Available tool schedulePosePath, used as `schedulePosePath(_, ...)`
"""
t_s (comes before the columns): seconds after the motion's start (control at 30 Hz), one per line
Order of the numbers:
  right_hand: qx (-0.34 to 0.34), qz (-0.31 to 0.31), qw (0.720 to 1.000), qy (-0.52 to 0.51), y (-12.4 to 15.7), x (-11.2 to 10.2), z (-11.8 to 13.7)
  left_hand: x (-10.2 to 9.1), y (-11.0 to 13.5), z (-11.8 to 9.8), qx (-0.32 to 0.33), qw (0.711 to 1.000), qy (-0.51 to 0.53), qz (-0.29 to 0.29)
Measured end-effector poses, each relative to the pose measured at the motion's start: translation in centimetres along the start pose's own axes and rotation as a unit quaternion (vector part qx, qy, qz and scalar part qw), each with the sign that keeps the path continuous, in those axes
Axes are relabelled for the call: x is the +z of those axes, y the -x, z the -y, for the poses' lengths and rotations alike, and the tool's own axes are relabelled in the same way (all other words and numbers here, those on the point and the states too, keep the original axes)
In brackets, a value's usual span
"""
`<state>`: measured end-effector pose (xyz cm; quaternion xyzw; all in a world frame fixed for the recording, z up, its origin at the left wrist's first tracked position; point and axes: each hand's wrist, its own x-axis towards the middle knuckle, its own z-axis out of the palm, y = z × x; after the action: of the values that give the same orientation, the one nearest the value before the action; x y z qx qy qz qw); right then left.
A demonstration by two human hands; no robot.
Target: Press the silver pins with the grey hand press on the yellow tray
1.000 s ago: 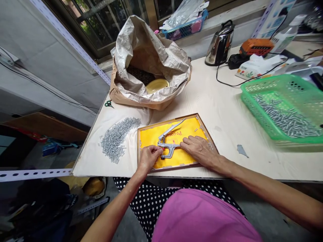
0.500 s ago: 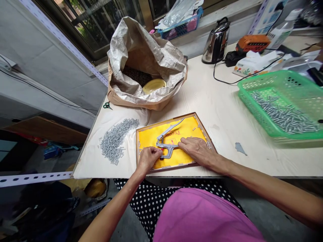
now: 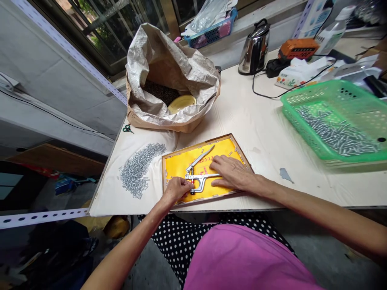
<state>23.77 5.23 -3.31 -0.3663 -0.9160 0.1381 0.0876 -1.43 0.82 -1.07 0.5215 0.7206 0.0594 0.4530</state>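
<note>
A shallow wooden tray [image 3: 238,152] lined with yellow cloth lies at the table's near edge. On it rests a silver plier-like hand press [image 3: 198,173] with its handles spread. My left hand [image 3: 177,188] is pinched at the tool's jaw end, and what its fingertips hold is too small to name. My right hand [image 3: 231,173] lies over the tool's lower handle, fingers curled on it. A few small metal pins lie along the tray's rim.
A heap of small metal pins [image 3: 137,169] lies on white cloth left of the tray. A paper sack [image 3: 169,72] with a yellow bowl stands behind. A green basket [image 3: 332,121] of pins sits right. Kettle [image 3: 255,48], cable, tissue pack and scissors [image 3: 128,129] lie further back.
The view has drifted a little. My right hand has slid slightly up along the tool's handle, and my left hand stays pinched at the jaw.
</note>
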Motion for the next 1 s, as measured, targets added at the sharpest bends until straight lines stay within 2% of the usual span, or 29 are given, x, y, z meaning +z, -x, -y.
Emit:
schedulePosePath(0.1, -0.013, -0.021, 0.999, 0.034, -1.6, -0.6, -1.6, 0.1, 0.1, 0.0, 0.002, 1.000, -0.008, -0.006)
schedulePosePath(0.23, -0.045, 0.031, 0.997, 0.058, -3.9, -0.9, -3.1, 0.3, 0.2, -0.3, 0.003, 1.000, -0.022, -0.008)
schedulePosePath(0.33, -0.057, 0.053, 0.994, 0.077, -4.8, -1.1, -3.0, 0.4, 0.2, -0.3, 0.002, 1.000, -0.017, -0.012)
schedulePosePath(0.43, -0.048, 0.044, 0.994, 0.090, -4.6, -1.4, -2.3, 0.4, 0.4, -0.1, -0.004, 1.000, -0.016, -0.011)
schedulePosePath(0.5, -0.041, 0.039, 0.994, 0.094, -4.2, -1.6, -1.9, 0.6, 0.8, -0.2, 0.005, 0.998, -0.046, -0.031)
schedulePosePath(0.6, -0.032, 0.042, 0.994, 0.095, -3.4, -1.9, -1.2, 1.2, 1.8, -0.7, 0.091, 0.976, -0.136, -0.144)
schedulePosePath(0.67, -0.033, 0.046, 0.994, 0.092, -2.9, -2.1, -0.7, 1.8, 1.9, -1.5, 0.189, 0.939, -0.199, -0.205)
schedulePosePath(0.7, -0.037, 0.047, 0.994, 0.089, -2.7, -2.2, -0.4, 2.2, 1.8, -1.9, 0.237, 0.921, -0.226, -0.213)
schedulePosePath(0.8, -0.041, 0.042, 0.996, 0.072, -2.2, -2.4, 0.4, 2.8, 0.2, -3.3, 0.329, 0.885, -0.282, -0.171)
schedulePosePath(0.9, -0.021, 0.050, 0.996, 0.064, -2.0, -2.4, 0.6, 2.7, -1.5, -4.1, 0.335, 0.885, -0.304, -0.113)
schedulePosePath(1.0, -0.003, 0.058, 0.996, 0.072, -2.0, -2.3, 0.4, 2.4, -2.2, -4.2, 0.332, 0.882, -0.318, -0.102)
